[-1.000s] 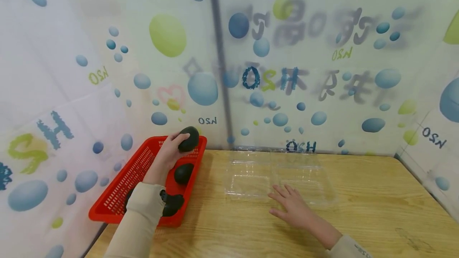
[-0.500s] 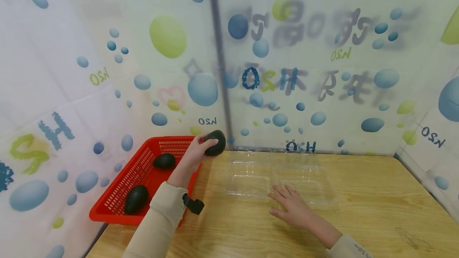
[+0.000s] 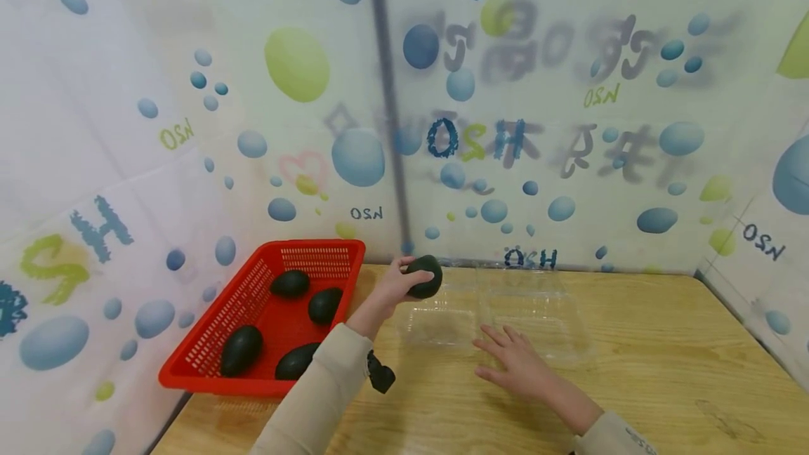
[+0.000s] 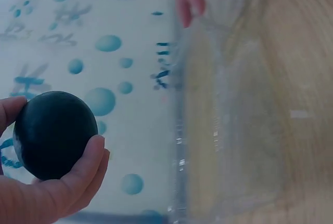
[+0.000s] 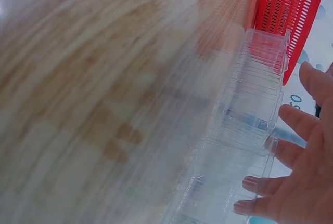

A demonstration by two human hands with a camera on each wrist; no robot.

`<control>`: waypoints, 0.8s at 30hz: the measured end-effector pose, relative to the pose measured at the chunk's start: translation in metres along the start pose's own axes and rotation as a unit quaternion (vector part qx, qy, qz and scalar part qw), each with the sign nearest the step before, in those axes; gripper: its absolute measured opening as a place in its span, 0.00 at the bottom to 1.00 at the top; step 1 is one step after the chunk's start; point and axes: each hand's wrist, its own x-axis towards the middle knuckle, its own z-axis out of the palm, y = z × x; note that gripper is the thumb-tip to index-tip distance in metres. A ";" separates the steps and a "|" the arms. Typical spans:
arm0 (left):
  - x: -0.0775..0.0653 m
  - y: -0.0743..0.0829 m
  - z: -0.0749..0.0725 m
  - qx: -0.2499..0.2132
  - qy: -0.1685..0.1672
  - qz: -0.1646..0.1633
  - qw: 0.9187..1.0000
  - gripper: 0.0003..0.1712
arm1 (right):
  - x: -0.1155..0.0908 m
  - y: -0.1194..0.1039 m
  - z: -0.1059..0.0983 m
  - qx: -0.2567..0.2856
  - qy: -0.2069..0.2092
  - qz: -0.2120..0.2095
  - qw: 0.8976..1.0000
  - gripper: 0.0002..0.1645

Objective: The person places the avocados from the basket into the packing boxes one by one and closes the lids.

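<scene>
My left hand (image 3: 393,286) grips a dark green avocado (image 3: 425,277) between thumb and fingers. The avocado overlaps the far left corner of a clear plastic clamshell box (image 3: 531,309) in the head view. In the left wrist view the avocado (image 4: 56,134) shows smooth and round, fingers curled around its side. My right hand (image 3: 515,365) is at the box's near edge, fingers straight and spread. From the right wrist, those fingertips overlap the side of the box (image 5: 250,96). Several more avocados (image 3: 241,350) lie in a red slotted basket (image 3: 166,375).
The basket stands at the left of the wooden table (image 3: 663,357), its near right corner partly behind my left sleeve (image 3: 316,399). A patterned curtain (image 3: 569,181) hangs right behind the table and along both sides.
My left hand has carried the avocado rightward and down, from above the basket to over the left part of the clear box. The right hand stays put.
</scene>
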 end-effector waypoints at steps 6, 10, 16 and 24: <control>0.009 -0.023 0.021 0.047 -0.009 0.003 0.999 0.36 | 0.000 0.000 -0.002 0.010 -0.002 -0.003 1.000 0.31; 0.011 -0.032 0.035 0.059 -0.012 0.005 0.998 0.36 | -0.001 0.000 -0.002 0.001 0.001 -0.012 1.000 0.31; 0.010 -0.039 0.052 0.093 -0.004 0.016 0.996 0.36 | -0.002 0.001 -0.003 0.001 -0.003 -0.019 1.000 0.30; 0.012 -0.050 0.067 0.158 0.019 0.041 0.986 0.34 | -0.002 0.002 -0.003 -0.006 -0.001 -0.012 1.000 0.31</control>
